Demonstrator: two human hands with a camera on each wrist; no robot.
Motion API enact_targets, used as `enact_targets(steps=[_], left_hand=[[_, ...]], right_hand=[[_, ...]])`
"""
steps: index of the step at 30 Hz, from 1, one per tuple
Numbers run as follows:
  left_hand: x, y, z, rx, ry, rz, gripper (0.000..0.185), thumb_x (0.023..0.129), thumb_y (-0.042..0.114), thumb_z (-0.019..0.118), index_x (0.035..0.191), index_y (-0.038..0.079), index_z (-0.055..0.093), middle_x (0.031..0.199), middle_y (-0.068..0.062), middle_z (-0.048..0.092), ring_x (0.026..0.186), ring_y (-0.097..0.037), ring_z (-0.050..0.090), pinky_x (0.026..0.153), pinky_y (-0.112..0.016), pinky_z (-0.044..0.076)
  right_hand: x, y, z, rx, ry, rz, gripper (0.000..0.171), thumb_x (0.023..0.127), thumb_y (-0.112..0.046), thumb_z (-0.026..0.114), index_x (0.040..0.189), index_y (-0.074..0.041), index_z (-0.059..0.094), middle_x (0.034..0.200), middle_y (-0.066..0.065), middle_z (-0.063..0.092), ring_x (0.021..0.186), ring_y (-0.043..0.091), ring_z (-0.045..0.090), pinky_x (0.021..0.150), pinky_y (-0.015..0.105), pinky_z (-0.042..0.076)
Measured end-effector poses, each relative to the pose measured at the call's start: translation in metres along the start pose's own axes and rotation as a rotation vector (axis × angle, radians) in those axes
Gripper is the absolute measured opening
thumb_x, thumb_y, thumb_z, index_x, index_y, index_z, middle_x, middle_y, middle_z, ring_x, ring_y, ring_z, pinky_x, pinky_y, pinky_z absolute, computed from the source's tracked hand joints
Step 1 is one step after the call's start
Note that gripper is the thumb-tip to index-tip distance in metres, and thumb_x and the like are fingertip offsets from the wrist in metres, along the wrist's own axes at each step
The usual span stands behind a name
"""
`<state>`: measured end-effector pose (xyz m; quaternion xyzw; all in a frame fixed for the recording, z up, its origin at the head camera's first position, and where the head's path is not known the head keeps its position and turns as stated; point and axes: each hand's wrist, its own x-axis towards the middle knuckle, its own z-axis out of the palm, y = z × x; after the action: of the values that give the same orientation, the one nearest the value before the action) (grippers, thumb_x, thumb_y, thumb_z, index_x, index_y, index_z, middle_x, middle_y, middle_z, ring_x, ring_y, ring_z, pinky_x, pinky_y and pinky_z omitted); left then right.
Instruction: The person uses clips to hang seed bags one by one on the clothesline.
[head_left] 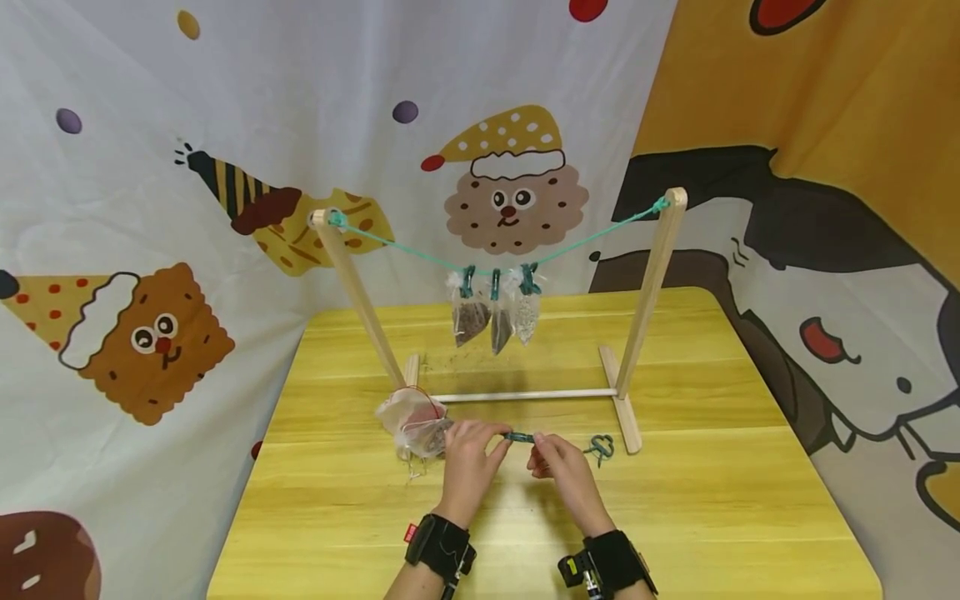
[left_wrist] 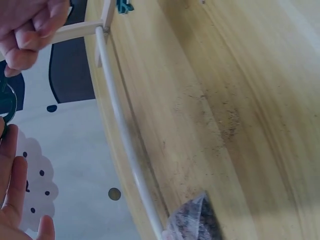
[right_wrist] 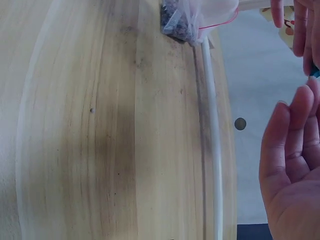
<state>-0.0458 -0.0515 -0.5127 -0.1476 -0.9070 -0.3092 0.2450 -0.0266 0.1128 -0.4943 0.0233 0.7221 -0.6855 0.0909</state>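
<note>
Left hand [head_left: 471,457] and right hand [head_left: 568,473] meet above a wooden table [head_left: 735,508], thumb and fingers of each pinching one end of a dark green clip [head_left: 519,437]. The clip lies roughly level between them, at 6 o'clock from the stand's white crossbar [head_left: 528,395]. A second green clip [head_left: 601,448] rests on the tabletop at about 3 o'clock from the first; a clear bag with dark contents [head_left: 427,438] lies at 9 o'clock, just beside the left hand. At 12 o'clock, three filled bags [head_left: 527,319] hang by similar clips from a green cord [head_left: 597,243]. The held clip appears to be light, stiff plastic, smooth enough to slip; its ends seem the best hold. The loose bag looks soft and pliable, probably best taken at its neck.
</note>
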Motion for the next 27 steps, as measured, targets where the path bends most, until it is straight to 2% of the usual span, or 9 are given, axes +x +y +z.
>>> enact_targets(steps=[7, 10, 16, 19, 27], left_hand=[[-0.006, -0.006, 0.004, 0.005, -0.022, 0.028, 0.018, 0.073, 0.023, 0.074, 0.090, 0.023, 0.068, 0.089, 0.012, 0.064, 0.087, -0.008, 0.054, 0.085, -0.037, 0.036], [-0.007, -0.008, 0.005, 0.018, -0.039, 0.025, 0.018, 0.073, 0.024, 0.073, 0.090, 0.023, 0.068, 0.089, 0.013, 0.064, 0.086, -0.007, 0.054, 0.084, -0.035, 0.038], [-0.009, -0.010, 0.006, 0.025, -0.071, 0.012, 0.017, 0.074, 0.023, 0.073, 0.090, 0.024, 0.068, 0.089, 0.013, 0.063, 0.087, -0.007, 0.053, 0.077, -0.030, 0.040], [-0.010, -0.010, 0.006, 0.027, -0.068, 0.022, 0.017, 0.073, 0.023, 0.074, 0.089, 0.023, 0.068, 0.090, 0.012, 0.064, 0.087, -0.008, 0.054, 0.075, -0.029, 0.041], [-0.013, -0.009, 0.007, 0.022, -0.081, 0.025, 0.017, 0.074, 0.023, 0.073, 0.090, 0.021, 0.068, 0.090, 0.010, 0.064, 0.086, -0.009, 0.055, 0.073, -0.030, 0.043]], right_hand=[[0.009, 0.020, -0.003, -0.082, 0.054, 0.031, 0.049, 0.082, -0.051, 0.054, 0.077, -0.003, 0.063, 0.073, 0.009, 0.062, 0.067, 0.024, 0.060, 0.066, 0.035, 0.051], [0.010, 0.026, -0.003, -0.115, 0.069, 0.019, 0.048, 0.080, -0.054, 0.055, 0.077, -0.007, 0.063, 0.072, 0.005, 0.063, 0.067, 0.021, 0.060, 0.067, 0.037, 0.050], [0.008, 0.031, -0.001, -0.182, 0.102, -0.033, 0.033, 0.082, -0.050, 0.055, 0.077, -0.018, 0.063, 0.070, 0.001, 0.063, 0.066, 0.019, 0.059, 0.066, 0.039, 0.049], [0.007, 0.033, 0.000, -0.225, 0.115, -0.058, 0.027, 0.085, -0.046, 0.054, 0.076, -0.022, 0.062, 0.068, -0.002, 0.062, 0.065, 0.017, 0.058, 0.063, 0.036, 0.048], [0.005, 0.038, -0.001, -0.316, 0.136, -0.139, 0.025, 0.089, -0.040, 0.051, 0.072, -0.024, 0.059, 0.063, -0.006, 0.058, 0.059, 0.013, 0.054, 0.057, 0.028, 0.044]])
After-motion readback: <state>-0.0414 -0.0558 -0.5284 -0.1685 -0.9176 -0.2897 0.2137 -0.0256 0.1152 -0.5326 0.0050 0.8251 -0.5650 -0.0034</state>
